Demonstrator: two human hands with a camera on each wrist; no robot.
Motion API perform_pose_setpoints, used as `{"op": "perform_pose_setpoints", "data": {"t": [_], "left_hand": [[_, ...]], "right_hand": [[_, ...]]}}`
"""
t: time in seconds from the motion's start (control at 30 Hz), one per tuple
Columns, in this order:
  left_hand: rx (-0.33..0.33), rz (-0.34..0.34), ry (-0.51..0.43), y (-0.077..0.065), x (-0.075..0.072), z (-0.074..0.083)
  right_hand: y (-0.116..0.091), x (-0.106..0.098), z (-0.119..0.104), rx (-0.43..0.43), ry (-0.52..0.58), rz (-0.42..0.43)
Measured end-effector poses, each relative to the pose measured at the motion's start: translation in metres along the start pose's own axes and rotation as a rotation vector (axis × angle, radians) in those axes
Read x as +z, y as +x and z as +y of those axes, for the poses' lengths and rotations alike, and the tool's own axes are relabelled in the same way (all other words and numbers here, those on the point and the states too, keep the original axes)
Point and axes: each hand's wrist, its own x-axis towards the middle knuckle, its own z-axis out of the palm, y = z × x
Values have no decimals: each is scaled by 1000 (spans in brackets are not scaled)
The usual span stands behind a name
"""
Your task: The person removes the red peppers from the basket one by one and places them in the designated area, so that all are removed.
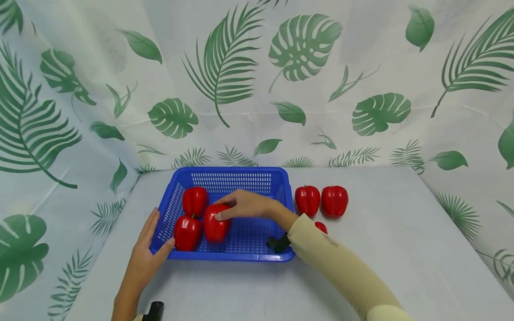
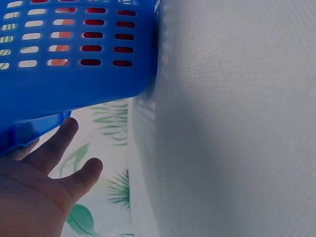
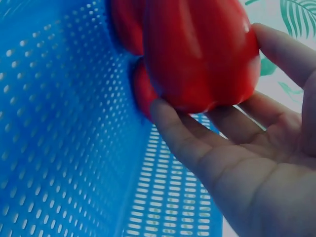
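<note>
A red bell pepper (image 1: 217, 225) is in my right hand (image 1: 245, 204), over the left half of the blue basket (image 1: 257, 257). Thumb and fingers grip its sides, as the right wrist view also shows of the pepper (image 3: 202, 54). Two more red peppers, one behind (image 1: 195, 201) and one in front (image 1: 187, 233), sit inside along the basket's left side. My left hand (image 1: 146, 254) rests at the basket's left front corner, its fingers extended along the outer side and its thumb at the rim. In the left wrist view those fingers (image 2: 81, 180) are spread beside the basket wall.
Right of the basket, two red peppers (image 1: 308, 200) (image 1: 335, 201) stand side by side on the white table (image 1: 401, 232). Part of another red item (image 1: 321, 227) shows behind my right sleeve (image 1: 341, 263). A leaf-patterned cloth (image 1: 249, 89) hangs around the back and sides.
</note>
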Motion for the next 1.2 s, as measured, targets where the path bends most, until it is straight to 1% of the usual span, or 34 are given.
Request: {"op": "perform_pose_setpoints", "data": {"t": [0.2, 0.5, 0.63, 0.87, 1.03, 1.2], "left_hand": [[8, 10, -3, -1, 2, 0], [22, 15, 10, -1, 1, 3], [28, 14, 20, -1, -1, 3], [41, 23, 10, 0, -1, 2], [34, 23, 12, -1, 0, 2], [35, 21, 19, 0, 0, 1]], "right_hand": [[-12, -9, -7, 36, 32, 57], [-36, -27, -15, 59, 12, 155], [-47, -34, -16, 72, 36, 181], [-66, -46, -13, 141, 58, 229], [-80, -53, -7, 106, 33, 253], [-95, -60, -2, 89, 29, 286]]}}
